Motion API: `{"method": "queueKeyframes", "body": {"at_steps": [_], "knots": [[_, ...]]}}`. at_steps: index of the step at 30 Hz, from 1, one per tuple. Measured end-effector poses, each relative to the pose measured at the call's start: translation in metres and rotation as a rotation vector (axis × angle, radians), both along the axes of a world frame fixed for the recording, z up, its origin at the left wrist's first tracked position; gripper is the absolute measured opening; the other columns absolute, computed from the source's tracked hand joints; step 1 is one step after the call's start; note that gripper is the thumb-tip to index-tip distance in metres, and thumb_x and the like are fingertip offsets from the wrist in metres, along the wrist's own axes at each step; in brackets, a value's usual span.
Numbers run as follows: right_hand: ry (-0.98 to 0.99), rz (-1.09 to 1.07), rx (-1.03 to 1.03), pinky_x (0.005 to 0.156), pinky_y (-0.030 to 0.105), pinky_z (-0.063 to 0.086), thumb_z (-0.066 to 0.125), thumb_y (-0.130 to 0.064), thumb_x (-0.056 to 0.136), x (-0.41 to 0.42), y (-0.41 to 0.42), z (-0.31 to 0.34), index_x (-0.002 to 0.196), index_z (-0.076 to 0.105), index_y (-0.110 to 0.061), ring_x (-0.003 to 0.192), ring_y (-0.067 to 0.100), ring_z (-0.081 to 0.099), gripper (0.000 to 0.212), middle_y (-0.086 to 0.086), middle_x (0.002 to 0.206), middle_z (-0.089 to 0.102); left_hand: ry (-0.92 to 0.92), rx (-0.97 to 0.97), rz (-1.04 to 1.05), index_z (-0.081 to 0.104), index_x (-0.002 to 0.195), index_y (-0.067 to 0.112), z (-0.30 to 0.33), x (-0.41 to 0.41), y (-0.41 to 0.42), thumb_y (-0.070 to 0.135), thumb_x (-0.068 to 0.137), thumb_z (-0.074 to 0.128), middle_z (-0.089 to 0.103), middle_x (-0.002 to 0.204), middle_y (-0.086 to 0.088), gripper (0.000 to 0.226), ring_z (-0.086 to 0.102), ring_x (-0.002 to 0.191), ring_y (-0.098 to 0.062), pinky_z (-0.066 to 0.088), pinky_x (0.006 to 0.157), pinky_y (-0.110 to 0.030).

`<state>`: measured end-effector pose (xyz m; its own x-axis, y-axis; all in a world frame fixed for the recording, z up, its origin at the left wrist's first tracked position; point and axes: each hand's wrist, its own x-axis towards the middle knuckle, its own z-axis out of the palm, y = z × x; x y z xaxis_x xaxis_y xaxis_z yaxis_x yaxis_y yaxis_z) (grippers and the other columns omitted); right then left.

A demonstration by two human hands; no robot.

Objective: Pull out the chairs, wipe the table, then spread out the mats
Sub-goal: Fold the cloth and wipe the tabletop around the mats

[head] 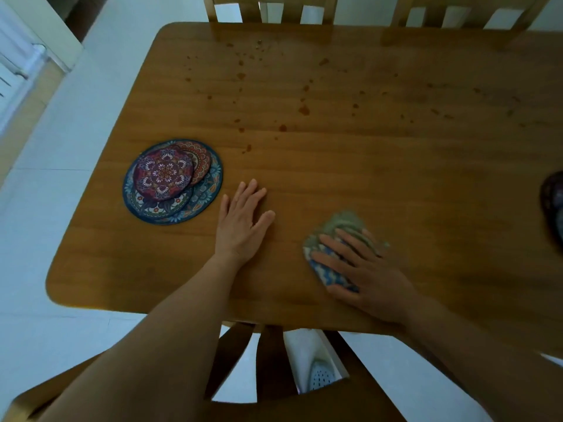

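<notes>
- A stack of round patterned mats (172, 185) lies on the left part of the wooden table (350, 153), not spread out: smaller purple and red ones sit overlapped on top of larger blue ones.
- Just right of the stack, and apart from it, the left hand (242, 222) rests palm down on the bare wood, fingers straight and slightly fanned, holding nothing.
- Dark reddish spots and drips (304, 110) dot the tabletop beyond the hands, thickest across the middle and toward the far edge (a few more trail off to the right).
- The right hand (365, 269) presses flat on a crumpled cloth (336, 239), its fingers spread over the fabric rather than curled round it; the cloth shows a grey-green side and a blue zigzag pattern and sits near the table's near edge.
- At the far right edge a dark rounded object (553, 202) is cut off by the frame; I cannot tell what it is.
- Chair backs (274, 9) stand against the far side of the table, and another chair (268, 367) sits below the near edge, between the forearms.
</notes>
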<state>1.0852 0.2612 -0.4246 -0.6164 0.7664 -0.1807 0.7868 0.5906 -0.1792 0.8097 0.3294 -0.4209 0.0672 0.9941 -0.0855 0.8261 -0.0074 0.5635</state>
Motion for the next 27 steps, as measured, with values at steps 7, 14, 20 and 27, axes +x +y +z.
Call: {"method": "queueKeyframes", "body": {"at_steps": [7, 14, 20, 27], "knots": [[-0.062, -0.38, -0.01, 0.115, 0.055, 0.023, 0.01, -0.064, 0.097, 0.062, -0.036, 0.012, 0.153, 0.013, -0.043, 0.15, 0.02, 0.012, 0.059, -0.005, 0.16, 0.026, 0.185, 0.004, 0.072, 0.023, 0.152, 0.03, 0.0, -0.04, -0.084, 0.058, 0.092, 0.026, 0.009, 0.163, 0.011, 0.067, -0.005, 0.149, -0.006, -0.004, 0.121, -0.036], [0.088, -0.054, 0.076, 0.113, 0.061, 0.022, 0.028, -0.058, 0.098, -0.044, -0.037, -0.003, 0.151, 0.03, -0.034, 0.148, 0.028, 0.019, 0.059, -0.001, 0.16, 0.028, 0.287, -0.159, 0.009, -0.004, 0.153, 0.036, -0.003, -0.044, -0.076, 0.062, 0.087, 0.013, -0.018, 0.16, 0.016, 0.073, -0.027, 0.143, -0.003, -0.021, 0.115, -0.031], [0.136, 0.005, 0.101, 0.113, 0.063, 0.013, 0.033, -0.056, 0.097, -0.159, -0.022, -0.005, 0.149, 0.033, -0.024, 0.146, 0.035, 0.025, 0.061, 0.008, 0.157, 0.034, 0.104, -0.242, 0.047, 0.0, 0.152, 0.044, 0.003, -0.045, -0.071, 0.074, 0.08, -0.004, -0.022, 0.153, 0.029, 0.078, -0.029, 0.138, 0.008, -0.023, 0.113, -0.026], [0.117, 0.064, 0.092, 0.113, 0.06, 0.014, 0.032, -0.054, 0.097, -0.175, -0.007, -0.006, 0.152, 0.03, -0.019, 0.147, 0.032, 0.022, 0.066, 0.007, 0.158, 0.031, -0.043, -0.311, 0.046, 0.011, 0.152, 0.045, 0.008, -0.05, -0.068, 0.069, 0.094, 0.02, -0.013, 0.157, 0.028, 0.063, -0.028, 0.137, 0.011, -0.021, 0.114, -0.027]]}}
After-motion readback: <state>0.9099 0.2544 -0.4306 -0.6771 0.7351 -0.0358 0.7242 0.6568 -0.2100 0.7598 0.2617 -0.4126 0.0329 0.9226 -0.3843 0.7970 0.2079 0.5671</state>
